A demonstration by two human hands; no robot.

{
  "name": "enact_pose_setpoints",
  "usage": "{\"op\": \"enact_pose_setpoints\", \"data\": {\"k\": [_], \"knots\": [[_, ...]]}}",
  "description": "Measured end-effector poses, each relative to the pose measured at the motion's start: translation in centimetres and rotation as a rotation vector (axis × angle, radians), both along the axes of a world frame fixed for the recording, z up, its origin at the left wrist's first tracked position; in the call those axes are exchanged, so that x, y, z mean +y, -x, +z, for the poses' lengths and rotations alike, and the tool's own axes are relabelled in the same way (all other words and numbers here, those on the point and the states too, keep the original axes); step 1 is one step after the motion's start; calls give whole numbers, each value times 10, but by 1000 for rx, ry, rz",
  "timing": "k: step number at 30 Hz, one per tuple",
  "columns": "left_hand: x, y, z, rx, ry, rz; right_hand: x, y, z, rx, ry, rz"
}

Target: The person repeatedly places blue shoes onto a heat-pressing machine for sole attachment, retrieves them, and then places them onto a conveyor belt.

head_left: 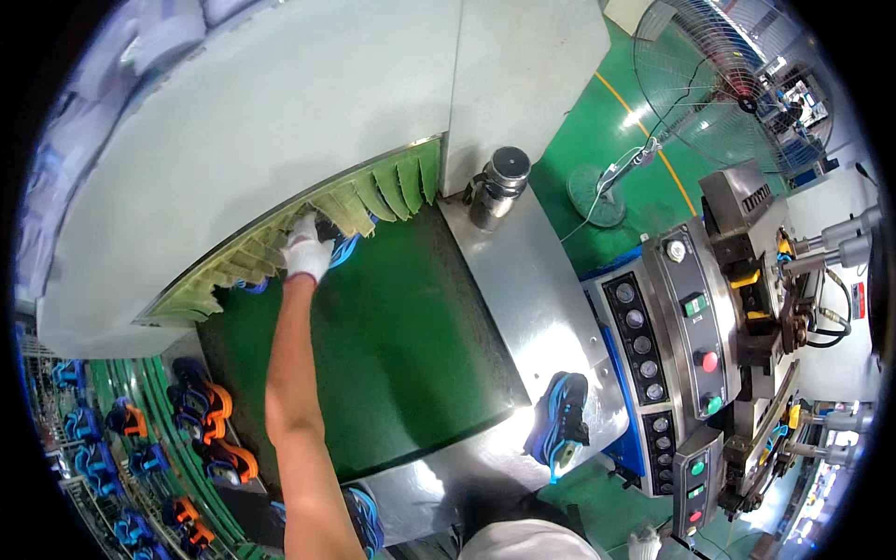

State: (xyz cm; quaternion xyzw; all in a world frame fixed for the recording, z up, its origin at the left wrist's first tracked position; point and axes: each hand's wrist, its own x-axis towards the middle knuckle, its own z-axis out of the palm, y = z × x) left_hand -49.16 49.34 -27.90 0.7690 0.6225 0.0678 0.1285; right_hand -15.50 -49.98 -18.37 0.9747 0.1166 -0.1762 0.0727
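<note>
My left hand (308,250), in a white glove, reaches to the green strip curtain (378,194) of a large grey machine. Its fingers, partly covered by the strips, close on a dark shoe with a blue sole (345,250) at the curtain. Just left of it, another bit of blue shoe (252,286) shows under the strips. Beneath my arm runs a green belt (392,345). Low at the right edge of my body, my right hand (644,544) shows only as a small piece of white glove; its fingers cannot be made out.
A black-and-blue shoe (565,425) stands on the metal ledge (523,280), and a steel canister (499,187) farther back. Shoes with orange soles (215,411) line the left side. Control panels (686,308) and a floor fan (737,93) are at right.
</note>
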Motion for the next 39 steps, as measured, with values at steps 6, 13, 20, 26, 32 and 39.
{"op": "enact_pose_setpoints", "data": {"k": [6,13,20,26,32,39], "knots": [[35,18,-82,-256,59,223,-4,38,27,287,220,-31],[-106,-7,-83,-599,50,114,108,27,6,392,198,286],[-318,2,5,-324,277,-125,332,24,77,681,-394,298],[-426,-108,171,-244,496,-963,379,49,69,346,-895,977],[-460,-263,305,-134,207,-1505,342,-36,132,594,-1074,714],[-473,-366,366,-736,-282,-1160,196,-113,133,1232,-1660,-447]]}}
